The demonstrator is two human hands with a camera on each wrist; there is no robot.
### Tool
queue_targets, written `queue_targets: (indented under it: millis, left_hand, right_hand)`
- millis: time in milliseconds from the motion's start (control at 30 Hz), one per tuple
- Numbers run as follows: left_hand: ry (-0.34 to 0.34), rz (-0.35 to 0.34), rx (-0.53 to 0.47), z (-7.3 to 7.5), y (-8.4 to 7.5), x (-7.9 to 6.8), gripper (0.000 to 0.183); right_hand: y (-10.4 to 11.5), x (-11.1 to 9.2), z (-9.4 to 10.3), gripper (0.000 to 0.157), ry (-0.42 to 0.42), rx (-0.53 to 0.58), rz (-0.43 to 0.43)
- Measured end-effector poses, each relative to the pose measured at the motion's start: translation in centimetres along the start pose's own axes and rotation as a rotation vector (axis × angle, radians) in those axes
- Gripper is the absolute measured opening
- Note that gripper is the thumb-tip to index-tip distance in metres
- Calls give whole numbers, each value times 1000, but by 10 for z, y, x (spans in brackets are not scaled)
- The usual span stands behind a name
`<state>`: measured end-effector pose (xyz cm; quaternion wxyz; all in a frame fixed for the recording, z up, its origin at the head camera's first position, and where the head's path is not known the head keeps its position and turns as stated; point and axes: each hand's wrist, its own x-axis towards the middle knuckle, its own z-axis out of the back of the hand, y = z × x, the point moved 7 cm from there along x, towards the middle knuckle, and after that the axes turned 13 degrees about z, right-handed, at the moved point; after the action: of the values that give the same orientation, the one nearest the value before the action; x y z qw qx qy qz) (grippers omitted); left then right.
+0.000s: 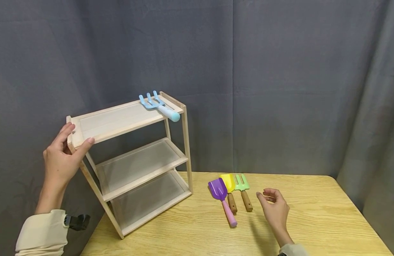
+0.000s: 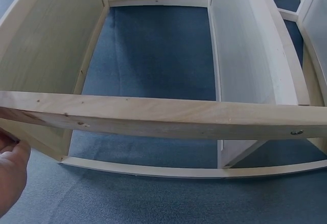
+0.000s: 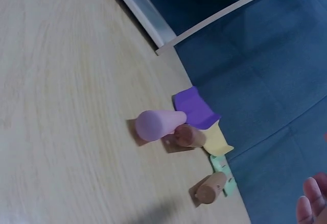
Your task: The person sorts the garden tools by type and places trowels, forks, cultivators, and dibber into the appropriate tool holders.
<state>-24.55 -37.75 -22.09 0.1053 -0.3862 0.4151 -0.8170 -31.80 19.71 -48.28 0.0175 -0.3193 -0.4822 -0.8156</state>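
Note:
At the top left end of a three-tier wooden shelf, my left hand grips the frame, with the thumb over the front edge and fingers at the side. A blue toy hand fork lies on the top tier, its handle jutting past the front edge. My right hand hovers above the table with loosely bent fingers, holding nothing. To its left lie a green fork with a brown handle, a yellow shovel and a purple shovel with a pink handle, which overlaps the yellow one.
The wood-grain table ends at a rounded back right corner. A grey curtain hangs behind it and along the right side. The two lower tiers of the shelf hold nothing visible.

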Motion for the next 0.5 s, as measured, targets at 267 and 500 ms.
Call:
queue_targets:
  millis: [267, 500]
  left_hand:
    - [1, 7, 9, 0, 1, 0, 63]
    - [-4, -1, 3, 0, 1, 0, 62]
  right_hand:
    - [-12, -4, -10, 24, 10, -16, -27]
    - [-22, -9, -20, 29, 79, -13, -53]
